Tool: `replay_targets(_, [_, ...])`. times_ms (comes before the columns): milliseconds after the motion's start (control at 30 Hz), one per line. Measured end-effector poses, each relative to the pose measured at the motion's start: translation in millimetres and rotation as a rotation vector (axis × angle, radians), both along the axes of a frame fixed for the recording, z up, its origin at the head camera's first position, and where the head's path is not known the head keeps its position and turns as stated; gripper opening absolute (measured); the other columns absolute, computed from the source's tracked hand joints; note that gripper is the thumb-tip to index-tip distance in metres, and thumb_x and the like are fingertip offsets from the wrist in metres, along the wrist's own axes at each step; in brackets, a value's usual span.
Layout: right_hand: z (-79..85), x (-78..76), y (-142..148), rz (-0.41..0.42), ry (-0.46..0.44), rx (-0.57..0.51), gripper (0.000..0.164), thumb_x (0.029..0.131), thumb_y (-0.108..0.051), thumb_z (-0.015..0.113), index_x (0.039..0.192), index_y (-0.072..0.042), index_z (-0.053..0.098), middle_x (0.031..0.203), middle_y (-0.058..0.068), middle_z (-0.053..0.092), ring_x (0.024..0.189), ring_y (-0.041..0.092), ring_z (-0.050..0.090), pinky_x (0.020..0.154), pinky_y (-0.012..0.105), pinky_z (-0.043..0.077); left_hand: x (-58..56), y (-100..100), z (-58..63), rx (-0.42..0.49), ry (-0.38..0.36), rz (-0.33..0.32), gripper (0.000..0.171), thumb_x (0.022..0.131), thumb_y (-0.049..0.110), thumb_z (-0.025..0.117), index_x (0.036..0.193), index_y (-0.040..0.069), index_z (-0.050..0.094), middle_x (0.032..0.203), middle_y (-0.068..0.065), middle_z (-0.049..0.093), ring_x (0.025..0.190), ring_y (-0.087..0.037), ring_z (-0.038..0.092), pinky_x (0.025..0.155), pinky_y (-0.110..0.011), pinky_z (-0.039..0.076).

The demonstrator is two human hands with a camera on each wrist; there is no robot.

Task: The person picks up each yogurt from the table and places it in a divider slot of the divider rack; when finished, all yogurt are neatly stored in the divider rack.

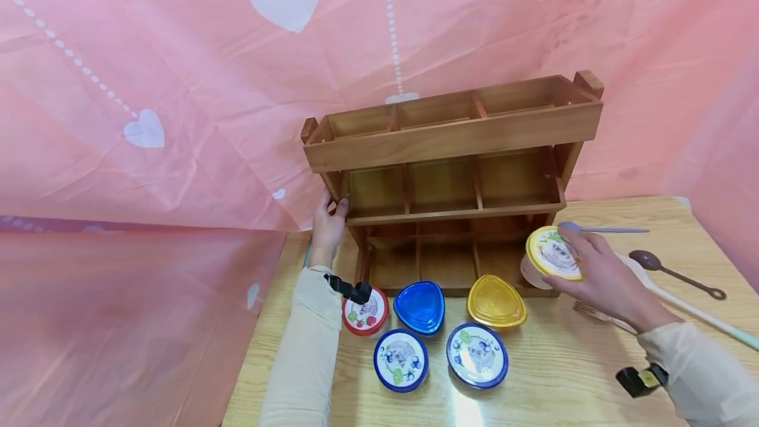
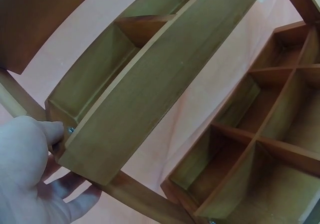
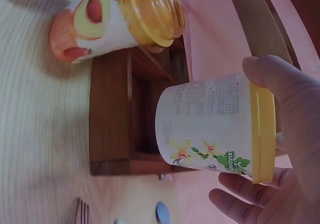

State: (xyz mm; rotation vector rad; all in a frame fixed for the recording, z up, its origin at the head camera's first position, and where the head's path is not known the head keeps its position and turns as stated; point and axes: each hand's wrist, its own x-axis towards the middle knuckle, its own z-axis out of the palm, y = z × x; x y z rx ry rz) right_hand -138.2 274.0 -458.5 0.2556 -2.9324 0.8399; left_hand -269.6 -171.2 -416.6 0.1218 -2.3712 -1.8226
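Note:
My right hand (image 1: 611, 279) holds a white tub with a yellow lid (image 1: 553, 254) by its lid, off the table at the right front of the wooden rack (image 1: 456, 140). In the right wrist view the tub (image 3: 207, 124) lies sideways across the picture, its base toward a bottom compartment of the rack. My left hand (image 1: 328, 232) grips the rack's left side at the middle tier. The left wrist view has its thumb on the inside of the tier's end and its fingers around the outside. The three-tier rack's compartments hold nothing that I can see.
Before the rack stand a red-lidded tub (image 1: 365, 312), a blue-lidded jar (image 1: 420, 307), a yellow-lidded jar (image 1: 497, 302) and two round blue-lidded tubs (image 1: 400, 360). To the right lie a brown ladle (image 1: 646, 260), a fork (image 1: 599, 313) and a purple utensil (image 1: 617, 230). Pink cloth (image 1: 196, 84) hangs behind.

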Motion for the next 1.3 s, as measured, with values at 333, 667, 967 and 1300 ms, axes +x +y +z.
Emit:
replay_targets(333, [-12.4, -30.3, -16.8, 0.025, -0.053, -0.004, 0.098, 0.081, -0.053, 0.075, 0.149, 0.002, 0.033, 0.132, 0.032, 0.035, 0.107, 0.042, 0.046, 0.082, 0.062, 0.049, -0.2, 0.6, -0.9, -0.028, -0.038, -0.004, 0.055, 0.104, 0.024, 0.050, 0.155, 0.029, 0.031, 0.156, -0.006, 0.037, 0.138, -0.032, 0.043, 0.110, -0.049, 0.042])
replay_targets(667, [-28.2, -47.9, -25.9, 0.038, -0.116, 0.007, 0.100, 0.081, -0.054, 0.075, 0.150, 0.003, 0.029, 0.136, 0.036, 0.033, 0.110, 0.048, 0.047, 0.088, 0.066, 0.047, -0.8, 0.8, -3.5, -0.034, -0.049, 0.001, 0.054, 0.104, 0.025, 0.050, 0.154, 0.031, 0.031, 0.157, -0.004, 0.037, 0.138, -0.032, 0.044, 0.110, -0.049, 0.042])
replay_targets(967, [-42.8, -55.6, -32.0, 0.056, -0.106, -0.005, 0.097, 0.080, -0.051, 0.077, 0.149, 0.001, 0.032, 0.142, 0.036, 0.030, 0.119, 0.048, 0.038, 0.096, 0.069, 0.043, 0.5, 1.9, -3.7, -0.040, -0.009, -0.005, 0.051, 0.104, 0.024, 0.050, 0.152, 0.030, 0.035, 0.154, -0.005, 0.041, 0.138, -0.031, 0.043, 0.110, -0.051, 0.041])
replay_targets(1300, [-56.4, -60.5, -36.7, 0.039, -0.133, -0.015, 0.099, 0.079, -0.049, 0.078, 0.149, 0.001, 0.030, 0.140, 0.036, 0.029, 0.118, 0.048, 0.039, 0.097, 0.069, 0.041, 1.9, 1.6, -2.2, -0.027, -0.014, -0.007, 0.052, 0.104, 0.024, 0.050, 0.153, 0.030, 0.035, 0.155, -0.005, 0.039, 0.139, -0.031, 0.041, 0.111, -0.050, 0.041])
